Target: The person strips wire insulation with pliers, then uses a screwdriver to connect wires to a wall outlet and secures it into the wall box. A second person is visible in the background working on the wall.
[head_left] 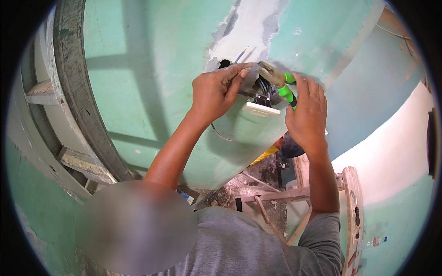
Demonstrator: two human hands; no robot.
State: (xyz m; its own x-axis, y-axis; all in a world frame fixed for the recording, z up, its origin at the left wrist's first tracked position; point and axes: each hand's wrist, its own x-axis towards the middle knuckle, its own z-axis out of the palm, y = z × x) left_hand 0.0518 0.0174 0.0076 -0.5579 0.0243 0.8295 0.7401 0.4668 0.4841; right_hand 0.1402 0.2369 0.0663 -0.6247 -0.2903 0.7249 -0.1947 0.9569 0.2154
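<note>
1. Since the right hand point(307, 110) is wrapped round the green-and-black handles of the pliers point(278, 80), and their nose sits right by the left hand point(214, 89), a nipped finger is my first worry. One slip of the grip would do it.

2. Left thumb and fingertips are bunched close together near the plier tips. Can't tell if they're pinching a wire, so if they are, a bad squeeze might nick or cut it in the wrong spot.

3. The white wall plate point(261, 109) hangs tilted just below the pliers, out in front of the green wall point(152, 69), seemingly on the dark wires point(264, 86) behind it. Knock it with a wrist and I reckon something could tug loose.

4. That blue wire point(240, 56) poking up above the left hand looks bare at the tip. No way to know whether the power's off; if it isn't, brushing it with bare hands means a shock.

5. Bare knuckles near that ragged plaster point(251, 34)? Scrapes, if the pliers jump.
</note>
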